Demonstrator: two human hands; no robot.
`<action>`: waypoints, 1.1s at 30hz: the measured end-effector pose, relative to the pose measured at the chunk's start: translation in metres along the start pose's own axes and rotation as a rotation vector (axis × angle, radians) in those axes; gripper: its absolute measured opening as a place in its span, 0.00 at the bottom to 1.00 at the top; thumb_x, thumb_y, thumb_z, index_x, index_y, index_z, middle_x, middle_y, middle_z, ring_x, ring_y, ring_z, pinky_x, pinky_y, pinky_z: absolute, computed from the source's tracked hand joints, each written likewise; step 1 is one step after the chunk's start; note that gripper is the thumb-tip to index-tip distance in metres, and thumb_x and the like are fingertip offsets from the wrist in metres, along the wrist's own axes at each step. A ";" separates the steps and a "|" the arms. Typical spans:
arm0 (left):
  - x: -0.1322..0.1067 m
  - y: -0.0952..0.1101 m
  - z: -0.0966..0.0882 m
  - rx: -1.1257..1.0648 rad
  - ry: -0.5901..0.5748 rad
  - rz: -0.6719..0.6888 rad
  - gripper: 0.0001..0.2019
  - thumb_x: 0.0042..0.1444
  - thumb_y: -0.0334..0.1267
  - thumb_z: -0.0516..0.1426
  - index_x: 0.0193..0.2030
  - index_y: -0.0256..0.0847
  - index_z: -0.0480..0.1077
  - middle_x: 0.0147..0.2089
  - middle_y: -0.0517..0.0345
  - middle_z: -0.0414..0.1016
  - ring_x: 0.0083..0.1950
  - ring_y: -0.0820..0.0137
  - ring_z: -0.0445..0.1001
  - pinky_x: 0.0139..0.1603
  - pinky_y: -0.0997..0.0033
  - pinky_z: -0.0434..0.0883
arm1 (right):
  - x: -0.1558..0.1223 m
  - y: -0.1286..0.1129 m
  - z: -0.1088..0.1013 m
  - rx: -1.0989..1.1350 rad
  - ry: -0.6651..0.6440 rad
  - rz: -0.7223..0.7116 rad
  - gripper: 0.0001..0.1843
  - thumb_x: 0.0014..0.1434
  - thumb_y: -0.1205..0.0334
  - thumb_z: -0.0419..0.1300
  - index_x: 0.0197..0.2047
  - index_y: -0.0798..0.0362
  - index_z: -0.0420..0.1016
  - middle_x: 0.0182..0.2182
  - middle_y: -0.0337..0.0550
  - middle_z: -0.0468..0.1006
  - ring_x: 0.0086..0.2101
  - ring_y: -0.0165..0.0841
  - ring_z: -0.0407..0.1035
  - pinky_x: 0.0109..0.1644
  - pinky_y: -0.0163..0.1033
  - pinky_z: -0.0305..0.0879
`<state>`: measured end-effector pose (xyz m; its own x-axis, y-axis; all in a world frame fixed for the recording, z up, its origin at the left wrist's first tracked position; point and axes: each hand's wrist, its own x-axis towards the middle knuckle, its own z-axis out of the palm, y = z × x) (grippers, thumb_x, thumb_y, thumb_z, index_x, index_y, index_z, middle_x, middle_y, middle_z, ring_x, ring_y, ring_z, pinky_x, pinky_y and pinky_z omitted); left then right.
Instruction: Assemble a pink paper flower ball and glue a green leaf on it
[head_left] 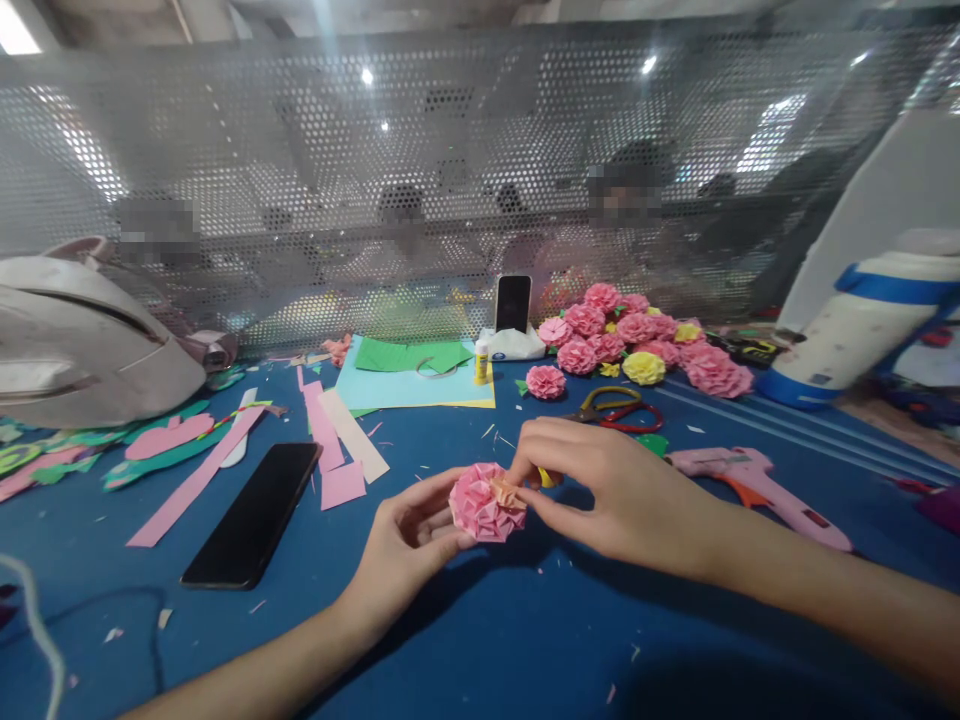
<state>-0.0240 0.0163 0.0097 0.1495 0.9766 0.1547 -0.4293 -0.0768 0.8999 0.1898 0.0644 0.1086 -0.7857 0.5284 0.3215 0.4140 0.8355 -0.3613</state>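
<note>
A pink folded-paper flower (484, 505) is held above the blue table, with my left hand (409, 530) curled around its left side. My right hand (577, 485) pinches a peach-coloured paper petal (508, 492) at the flower's right edge. Just behind my right hand lie scissors (619, 408) with yellow and red handles. A pink glue gun (765, 490) rests to the right of that hand. Beyond them sits a heap of pink and yellow paper flowers (637, 335), with a single pink flower (545, 381) in front.
Left of my hands are a black phone (253, 515), pink paper strips (199, 475) and a white bag (90, 340). Behind are a glue stick (481, 362), light-blue paper (397, 388) and an upright phone (513, 302). A white bottle (855, 320) stands right; a perforated metal screen (322, 200) closes the back.
</note>
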 end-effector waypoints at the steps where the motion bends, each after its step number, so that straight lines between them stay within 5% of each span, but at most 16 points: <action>1: 0.000 0.000 0.000 0.001 -0.002 -0.002 0.23 0.47 0.32 0.72 0.52 0.43 0.79 0.55 0.48 0.81 0.54 0.58 0.81 0.54 0.68 0.78 | 0.000 0.000 0.000 0.000 0.000 -0.006 0.05 0.65 0.69 0.56 0.39 0.54 0.73 0.35 0.39 0.73 0.37 0.31 0.66 0.40 0.36 0.59; 19: 0.000 -0.002 -0.003 0.015 -0.032 -0.029 0.26 0.48 0.37 0.71 0.55 0.41 0.77 0.52 0.46 0.82 0.52 0.54 0.82 0.55 0.57 0.78 | 0.002 0.002 -0.011 -0.008 -0.078 -0.165 0.05 0.67 0.68 0.56 0.40 0.53 0.73 0.36 0.41 0.73 0.38 0.31 0.65 0.41 0.36 0.59; 28: -0.003 0.000 -0.001 0.030 -0.082 0.000 0.23 0.50 0.33 0.70 0.54 0.47 0.78 0.55 0.51 0.81 0.56 0.56 0.80 0.57 0.62 0.77 | 0.004 -0.006 -0.015 -0.151 -0.148 -0.186 0.05 0.66 0.68 0.56 0.37 0.54 0.70 0.33 0.41 0.71 0.36 0.33 0.62 0.38 0.38 0.57; 33: -0.002 -0.004 -0.004 0.043 -0.040 -0.045 0.26 0.45 0.32 0.72 0.54 0.44 0.78 0.55 0.49 0.81 0.57 0.52 0.79 0.60 0.55 0.76 | 0.003 -0.005 -0.013 -0.150 -0.157 -0.175 0.06 0.67 0.68 0.57 0.36 0.54 0.72 0.33 0.41 0.72 0.36 0.33 0.63 0.38 0.38 0.57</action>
<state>-0.0262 0.0151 0.0037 0.2034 0.9706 0.1284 -0.3826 -0.0419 0.9229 0.1914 0.0634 0.1232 -0.9081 0.3539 0.2239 0.3197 0.9312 -0.1750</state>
